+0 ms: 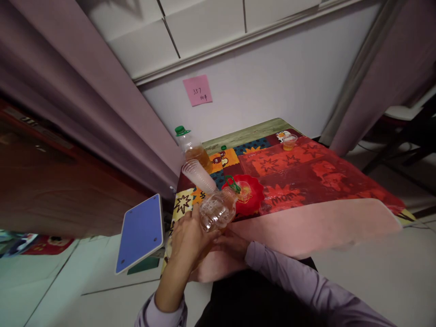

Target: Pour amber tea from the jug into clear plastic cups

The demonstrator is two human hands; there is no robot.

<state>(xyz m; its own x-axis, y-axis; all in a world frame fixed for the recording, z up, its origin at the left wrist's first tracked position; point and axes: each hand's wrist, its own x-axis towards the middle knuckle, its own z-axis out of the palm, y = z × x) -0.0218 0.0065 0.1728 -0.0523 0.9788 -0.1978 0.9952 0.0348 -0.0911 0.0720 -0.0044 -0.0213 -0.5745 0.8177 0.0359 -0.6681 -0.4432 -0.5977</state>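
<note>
A clear plastic bottle (218,211) with a green handle (232,184) at its neck lies tilted in both my hands. Its mouth leans toward a clear plastic cup (245,191) on a red scalloped plate (258,204). My left hand (190,236) is wrapped over the bottle's near left side. My right hand (233,244) grips it lower down, its fingers partly hidden. Some amber liquid shows low in the bottle. Right beyond it lies a stack of clear plastic cups (199,175).
At the back left stands a jug (195,153) of amber liquid with a green cap. A loose green cap (223,147) lies beside it. Another cup (289,143) with amber liquid sits far right. A pink mat (327,225) overhangs the table's front; a blue stool (139,234) stands left.
</note>
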